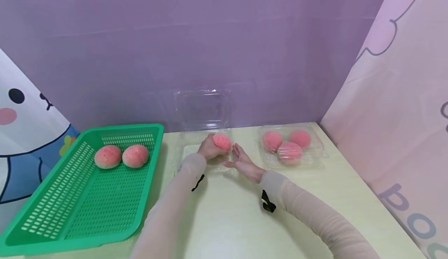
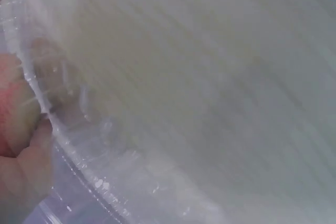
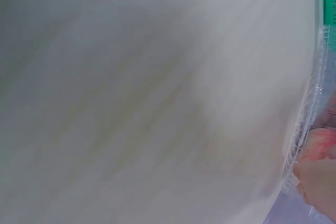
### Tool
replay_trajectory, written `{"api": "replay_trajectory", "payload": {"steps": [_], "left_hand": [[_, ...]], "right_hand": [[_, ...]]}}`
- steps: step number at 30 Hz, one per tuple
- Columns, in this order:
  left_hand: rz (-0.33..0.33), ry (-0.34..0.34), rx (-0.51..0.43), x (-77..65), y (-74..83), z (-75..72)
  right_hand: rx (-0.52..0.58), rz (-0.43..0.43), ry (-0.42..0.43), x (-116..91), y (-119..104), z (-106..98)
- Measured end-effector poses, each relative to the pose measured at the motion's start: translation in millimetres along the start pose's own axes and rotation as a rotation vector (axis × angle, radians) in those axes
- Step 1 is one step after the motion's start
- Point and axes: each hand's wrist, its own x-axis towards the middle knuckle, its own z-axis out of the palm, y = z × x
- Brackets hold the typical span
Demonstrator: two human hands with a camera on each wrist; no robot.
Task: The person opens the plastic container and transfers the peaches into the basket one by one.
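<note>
My left hand (image 1: 209, 148) grips a pink peach (image 1: 222, 141) over the base of an opened clear plastic clamshell box (image 1: 185, 150). The box's lid (image 1: 203, 109) stands up against the purple backdrop. Beside the box's right rim is my right hand (image 1: 246, 164), its fingers extended, with nothing held. In the left wrist view, the peach (image 2: 10, 108) shows at the left edge by the fingers, next to the clear rim. The right wrist view catches the peach (image 3: 317, 145) and part of a hand (image 3: 320, 184) only at its right edge.
At the left, a green plastic basket (image 1: 148, 196) contains two peaches (image 1: 121, 156) near its far end. A second clear box (image 1: 315, 160) at the right holds three peaches (image 1: 290, 153). Purple cloth (image 1: 224, 49) rises behind the pale table (image 1: 227, 220); a printed pink panel (image 1: 395, 134) flanks it.
</note>
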Motion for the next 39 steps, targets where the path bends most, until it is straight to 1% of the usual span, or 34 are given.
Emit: {"api": "replay_trajectory", "payload": {"steps": [5,11,16,18,22,25,28,32,35,39], "left_hand": [[0.001,-0.015,-0.004,-1.0,4.6,-5.5],[-0.002,0.011,0.026,0.5,9.7,-13.3],[0.041,-0.003,0.004,1.8,11.7,-19.0],[0.055,-0.008,0.013,-0.5,14.1,-21.5],[0.050,0.001,0.046,-6.8,20.2,-26.7],[0.056,-0.002,0.057,-8.9,22.5,-29.3],[0.067,-0.016,0.051,-9.4,22.8,-30.9],[0.083,-0.009,0.046,-12.3,24.8,-34.6],[0.086,-0.006,0.029,-15.2,28.1,-37.8],[0.060,-0.014,0.006,-18.2,33.7,-40.0]], "right_hand": [[0.006,-0.001,0.005,2,-2,0],[0.005,-0.011,-0.015,0,-3,0],[-0.008,-0.007,0.000,-1,-3,1],[-0.014,-0.006,0.006,-1,-2,1],[-0.024,-0.013,0.008,-2,-2,0],[-0.033,-0.005,0.010,-2,-2,0],[-0.040,0.009,-0.010,-10,-10,0],[-0.044,0.017,-0.036,-12,-11,-1],[-0.044,0.010,-0.027,-6,-2,-2],[-0.045,0.003,-0.016,-6,-2,-1]]}}
